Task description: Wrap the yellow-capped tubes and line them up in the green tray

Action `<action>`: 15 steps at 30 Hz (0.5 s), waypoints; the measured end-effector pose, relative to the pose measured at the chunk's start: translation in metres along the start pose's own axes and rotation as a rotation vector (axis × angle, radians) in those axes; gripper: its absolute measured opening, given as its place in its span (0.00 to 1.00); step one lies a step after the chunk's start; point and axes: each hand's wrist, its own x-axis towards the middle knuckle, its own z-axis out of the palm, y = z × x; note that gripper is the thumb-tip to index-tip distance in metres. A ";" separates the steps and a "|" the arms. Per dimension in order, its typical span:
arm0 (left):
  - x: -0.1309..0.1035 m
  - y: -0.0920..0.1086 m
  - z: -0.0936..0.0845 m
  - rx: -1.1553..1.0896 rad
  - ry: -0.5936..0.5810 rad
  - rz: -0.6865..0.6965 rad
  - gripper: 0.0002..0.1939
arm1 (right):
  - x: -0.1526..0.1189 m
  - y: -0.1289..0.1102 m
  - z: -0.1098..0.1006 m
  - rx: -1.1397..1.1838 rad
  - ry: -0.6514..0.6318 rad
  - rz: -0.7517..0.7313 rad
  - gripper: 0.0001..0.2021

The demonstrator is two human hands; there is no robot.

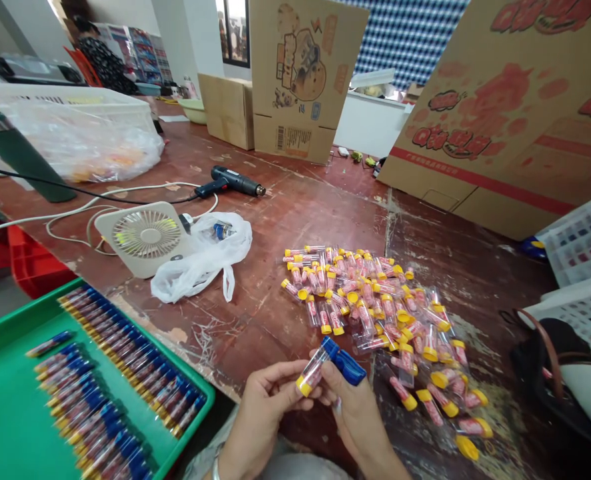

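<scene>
My left hand (268, 403) pinches a small clear plastic tube (313, 371) with a yellow cap at its lower end. A blue cap (330, 345) sits at the tube's upper end, touched by my right hand (354, 410). Held in the same right hand is another blue plastic piece (350, 368), partly covered by the thumb. Just beyond my hands lies a loose pile of clear tubes (365, 317) with yellow caps and pink-and-white contents. To the left, a green tray (5, 373) bears rows of tubes (135, 353) with blue tops and yellow ends.
A heat gun (235, 181), a small fan (142, 237) and a white plastic bag (190, 270) lie on the brown table (270, 233), with cables nearby. Cardboard boxes (302, 80) stand behind. White baskets (582, 233) are at the right. A person (102, 60) sits far back left.
</scene>
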 end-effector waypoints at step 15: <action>0.005 -0.006 0.002 -0.088 0.204 0.064 0.12 | -0.001 0.013 0.007 -0.071 -0.032 -0.026 0.12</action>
